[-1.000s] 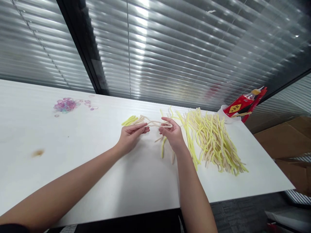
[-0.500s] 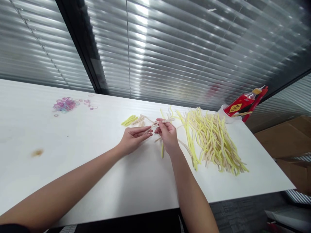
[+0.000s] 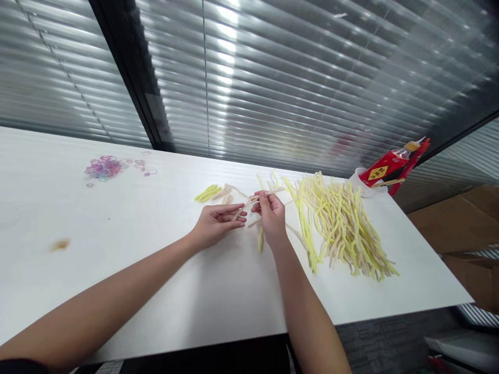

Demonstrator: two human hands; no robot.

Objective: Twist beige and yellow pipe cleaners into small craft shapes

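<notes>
My left hand [image 3: 218, 223] is closed, with the lower end of a beige pipe cleaner [image 3: 239, 211] between thumb and fingers. My right hand [image 3: 271, 217] pinches the same fuzzy strand farther up, and beige ends stick out past its fingertips to the right. Whether it holds one strand or more is too small to tell. Just behind the hands lie short yellow pipe cleaners [image 3: 208, 193] beside folded beige ones [image 3: 223, 192]. A yellow strand [image 3: 260, 241] lies under my right wrist. To the right spreads a large pile of yellow and beige pipe cleaners [image 3: 343, 223].
A clear cup [image 3: 356, 182] at the table's back right holds a red-labelled bottle [image 3: 385, 167] and a wooden stick [image 3: 392, 182]. Small pink and purple rubber bands [image 3: 104, 168] lie at the far left. Blinds [image 3: 265, 88] rise behind the white table [image 3: 156, 291]. Cardboard boxes [image 3: 452, 223] stand right.
My right hand has shifted slightly right along the beige strand. The strand's far end now points farther right, and more strand shows between the hands. My left hand has barely moved.
</notes>
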